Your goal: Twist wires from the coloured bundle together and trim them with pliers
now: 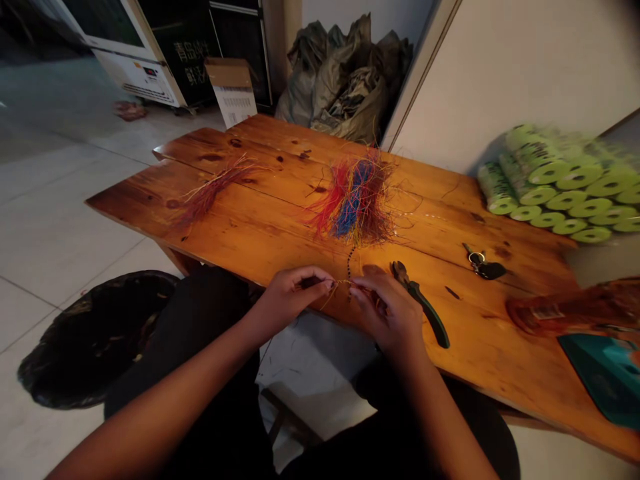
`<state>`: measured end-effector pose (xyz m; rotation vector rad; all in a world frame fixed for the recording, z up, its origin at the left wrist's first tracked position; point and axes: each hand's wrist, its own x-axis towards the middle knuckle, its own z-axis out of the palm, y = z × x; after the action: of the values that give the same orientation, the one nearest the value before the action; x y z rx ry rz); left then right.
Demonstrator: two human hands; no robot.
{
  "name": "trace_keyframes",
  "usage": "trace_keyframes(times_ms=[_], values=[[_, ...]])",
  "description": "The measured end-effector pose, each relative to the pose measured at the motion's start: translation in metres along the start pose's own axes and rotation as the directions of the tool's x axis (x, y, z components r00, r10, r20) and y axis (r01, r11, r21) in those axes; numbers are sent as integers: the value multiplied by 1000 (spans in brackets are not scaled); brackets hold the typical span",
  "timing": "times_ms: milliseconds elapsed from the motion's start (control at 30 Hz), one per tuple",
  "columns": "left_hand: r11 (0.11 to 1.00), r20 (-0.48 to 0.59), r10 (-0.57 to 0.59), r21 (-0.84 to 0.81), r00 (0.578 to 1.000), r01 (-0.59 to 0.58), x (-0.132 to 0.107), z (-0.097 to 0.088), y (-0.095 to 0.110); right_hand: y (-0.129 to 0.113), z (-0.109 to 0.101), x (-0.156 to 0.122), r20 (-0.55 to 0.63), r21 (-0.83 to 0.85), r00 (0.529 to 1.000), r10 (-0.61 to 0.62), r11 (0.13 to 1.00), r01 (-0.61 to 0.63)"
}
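Note:
Both my hands meet at the near edge of a wooden table (280, 220). My left hand (293, 293) is closed in a pinch on one end of a thin yellowish wire (343, 283). My right hand (387, 303) pinches the other end, fingers pressed together. A short dark twisted cord (350, 261) rises from between them toward a tangled pile of red, blue and yellow wires (356, 200). Pliers with dark green handles (423, 303) lie just right of my right hand.
A smaller bundle of reddish wires (213, 190) lies at the table's left. Keys (483, 263) sit to the right, with green rolls (560, 183) stacked behind. A red packet (565, 310) and teal box (607, 373) are at far right. A black bin (90, 337) stands on the floor, left.

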<state>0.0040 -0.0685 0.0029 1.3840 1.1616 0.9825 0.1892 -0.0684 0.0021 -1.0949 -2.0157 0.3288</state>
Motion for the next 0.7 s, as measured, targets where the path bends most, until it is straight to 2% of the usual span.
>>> trace_keyframes(times_ms=[133,200,300,367,433,500,533,600,667,700], values=[[1000,11,25,15,1000,-25,-1,-1,0,-2,2,-1,4,-1,1000,4,1000,-4],[999,17,35,31,999,-35,0,-2,2,-1,2,1,-26,-38,999,-35,999,34],[999,-27,24,-39,999,-25,1,-5,3,6,-3,6,-119,-221,988,-97,973,69],[979,-97,-22,-204,995,2,3,-9,1,14,-11,8,-215,-364,975,-64,931,-19],[894,-157,-113,-446,981,32,6,-14,-4,27,-20,5,-266,-480,963,51,859,-178],[749,-155,-226,-658,962,70,10,-20,-11,41,-25,-5,-220,-607,950,221,731,-311],[682,-136,-275,-726,952,94,12,-22,-13,47,-25,-12,-191,-661,929,316,658,-360],[587,-106,-353,-799,930,132,14,-25,-18,55,-22,-26,-102,-723,866,489,562,-402],[558,-120,-394,-819,911,134,16,-26,-21,55,-16,-36,-64,-758,826,560,511,-405],[562,-140,-403,-818,904,124,17,-26,-23,52,-12,-39,-67,-775,823,565,490,-399]])
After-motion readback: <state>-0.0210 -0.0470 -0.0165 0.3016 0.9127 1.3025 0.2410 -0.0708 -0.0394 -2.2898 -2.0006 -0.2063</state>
